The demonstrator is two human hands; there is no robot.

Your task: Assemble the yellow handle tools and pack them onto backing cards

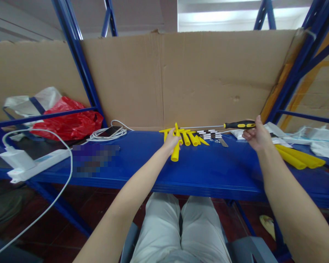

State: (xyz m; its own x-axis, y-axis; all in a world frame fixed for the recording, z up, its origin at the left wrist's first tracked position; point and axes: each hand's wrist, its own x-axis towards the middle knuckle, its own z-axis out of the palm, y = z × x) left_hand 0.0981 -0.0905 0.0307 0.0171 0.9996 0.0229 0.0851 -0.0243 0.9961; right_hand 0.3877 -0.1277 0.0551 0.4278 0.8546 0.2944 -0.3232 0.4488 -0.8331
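From here I see my left hand (pixel 170 143) clamped around a hollow, tapered yellow tube (pixel 175 152) over the blue tabletop (pixel 208 164), wide end near. Well apart at right, my right hand (pixel 257 137) grips a long black-and-yellow-handled screwdriver (pixel 238 125), shaft pointing left. More yellow tubes (pixel 192 138) lie far, between the hands.

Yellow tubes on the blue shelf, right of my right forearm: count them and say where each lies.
2 visible: the nearer tube lies just right of the right forearm, the farther tube beside it on its right. More may be hidden behind the arm.
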